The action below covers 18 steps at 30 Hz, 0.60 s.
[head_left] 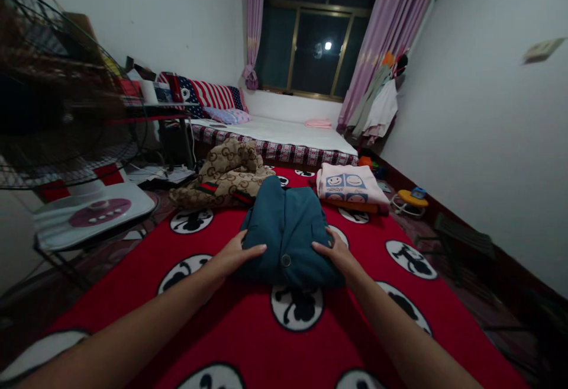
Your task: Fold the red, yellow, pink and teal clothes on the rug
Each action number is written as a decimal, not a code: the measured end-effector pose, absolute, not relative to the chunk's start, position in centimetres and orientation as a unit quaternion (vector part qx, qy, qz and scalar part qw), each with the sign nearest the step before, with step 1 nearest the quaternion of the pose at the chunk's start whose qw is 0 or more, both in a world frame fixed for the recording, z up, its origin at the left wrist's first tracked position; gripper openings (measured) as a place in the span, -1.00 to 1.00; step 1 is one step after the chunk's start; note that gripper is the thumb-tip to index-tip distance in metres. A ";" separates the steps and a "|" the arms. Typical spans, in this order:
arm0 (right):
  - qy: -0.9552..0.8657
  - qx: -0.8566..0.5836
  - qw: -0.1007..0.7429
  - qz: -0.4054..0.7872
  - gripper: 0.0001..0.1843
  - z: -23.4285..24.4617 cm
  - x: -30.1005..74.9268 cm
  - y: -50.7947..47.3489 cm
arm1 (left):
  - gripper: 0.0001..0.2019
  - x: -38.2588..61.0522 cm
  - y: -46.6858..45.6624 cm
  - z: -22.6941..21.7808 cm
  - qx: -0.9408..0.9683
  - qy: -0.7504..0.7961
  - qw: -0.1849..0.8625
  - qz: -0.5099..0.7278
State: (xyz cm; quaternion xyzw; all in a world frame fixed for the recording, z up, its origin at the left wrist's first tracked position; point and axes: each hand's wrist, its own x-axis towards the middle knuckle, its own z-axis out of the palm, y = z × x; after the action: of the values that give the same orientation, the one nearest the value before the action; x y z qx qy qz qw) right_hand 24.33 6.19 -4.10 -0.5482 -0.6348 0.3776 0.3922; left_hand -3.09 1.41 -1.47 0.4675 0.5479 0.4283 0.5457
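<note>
A dark teal blazer (288, 232), folded into a compact bundle with a round button at its front, lies on a red blanket (248, 341) patterned with white circles. At its left side is my left hand (239, 253), thumb on top of the cloth and the other fingers hidden under or behind the edge. My right hand (333, 253) grips the right side the same way, thumb on top. Just beyond the blazer, to the left, sits a heap of brown patterned cloth (226, 170). Beyond it to the right is a stack of folded clothes with a pale pink printed top (348, 185) uppermost.
A fan (57, 93) and a white chair (97, 211) stand at the left, near a cluttered desk (164, 108). At the back is a bed (284, 131) below the window. Along the right wall are a yellow stool (412, 198) and hanging clothes (377, 105).
</note>
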 end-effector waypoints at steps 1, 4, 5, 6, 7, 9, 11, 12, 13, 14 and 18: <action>-0.599 -0.554 0.402 0.416 -0.30 -3.8 24.2 5.3 | -0.25 -3.1 0.8 -1.6 0.482 0.560 0.515 0.434; -0.506 -0.563 0.412 0.507 -0.16 -2.6 23.8 1.8 | -0.17 -3.2 -1.5 -1.7 0.502 0.571 0.488 0.428; -0.492 -0.559 0.409 0.527 -0.14 -2.3 23.9 0.3 | -0.17 -3.3 -2.5 -1.7 0.500 0.566 0.511 0.410; -0.488 -0.554 0.401 0.543 -0.15 -2.2 24.1 -1.4 | -0.16 -3.6 -3.6 -1.8 0.497 0.557 0.544 0.383; -0.488 -0.548 0.386 0.559 -0.17 -2.2 24.5 -3.0 | -0.14 -3.9 -4.7 -2.0 0.495 0.547 0.578 0.349; -0.502 -0.546 0.354 0.570 -0.23 -2.5 25.6 -5.7 | -0.12 -4.7 -6.5 -2.1 0.511 0.548 0.599 0.281; -0.529 -0.552 0.325 0.557 -0.32 -2.5 26.8 -6.8 | -0.14 -5.4 -7.3 -1.8 0.570 0.588 0.525 0.230; -0.546 -0.563 0.313 0.536 -0.36 -2.3 27.4 -6.5 | -0.16 -5.7 -7.2 -1.4 0.605 0.613 0.462 0.214; -0.564 -0.578 0.307 0.504 -0.38 -2.0 27.8 -5.7 | -0.19 -5.8 -6.6 -0.9 0.637 0.631 0.395 0.202; -0.581 -0.594 0.303 0.466 -0.41 -1.6 28.1 -4.5 | -0.22 -5.7 -5.8 -0.4 0.663 0.639 0.336 0.198; -0.625 -0.617 0.351 0.325 -0.48 -0.7 27.5 2.7 | -0.31 -4.3 -0.2 0.7 0.713 0.631 0.195 0.234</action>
State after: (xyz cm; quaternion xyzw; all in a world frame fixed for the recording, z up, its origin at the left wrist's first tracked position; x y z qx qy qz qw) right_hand 27.46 2.68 -0.69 -0.6170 -0.6245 0.3252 0.3514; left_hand -4.32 -0.16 0.65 0.7131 0.6314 0.2338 0.1953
